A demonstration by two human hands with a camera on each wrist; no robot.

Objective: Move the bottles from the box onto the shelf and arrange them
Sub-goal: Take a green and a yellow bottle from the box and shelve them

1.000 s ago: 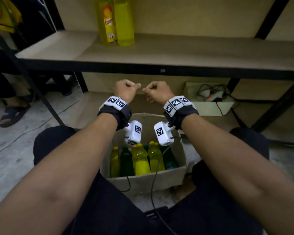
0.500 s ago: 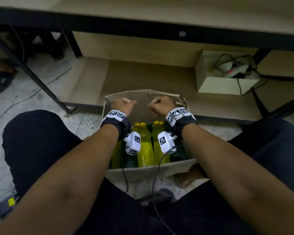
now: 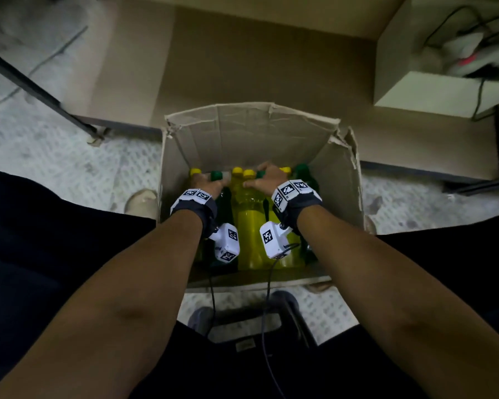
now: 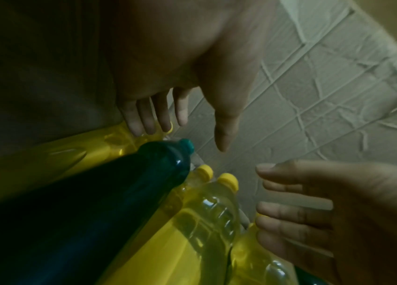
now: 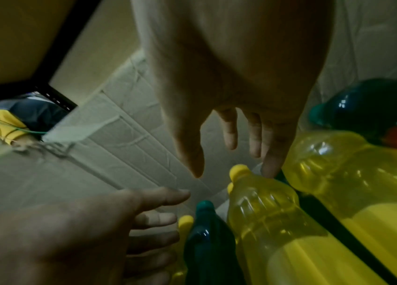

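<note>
An open cardboard box (image 3: 242, 133) on the floor between my knees holds several upright yellow bottles (image 3: 249, 226) and dark green bottles (image 3: 224, 203). Both hands are inside it at the bottle tops. My left hand (image 3: 211, 182) is open. In the left wrist view its fingers (image 4: 144, 119) rest on a yellow bottle's neck and its thumb is spread past a green cap (image 4: 187, 145). My right hand (image 3: 264, 180) is open too. One of its fingertips (image 5: 270, 169) touches a yellow bottle (image 5: 265, 221) near the cap. Neither hand grips anything.
The low shelf board (image 3: 257, 53) lies just behind the box. A white box with cables (image 3: 444, 90) sits on it at the right. A black shelf leg (image 3: 41, 90) slants across the floor at the left. The box's far right corner is torn.
Both hands were fists in front of the shelf. They have dropped into the box and opened over the bottle tops. My view has tilted down, so the upper shelf is out of sight.
</note>
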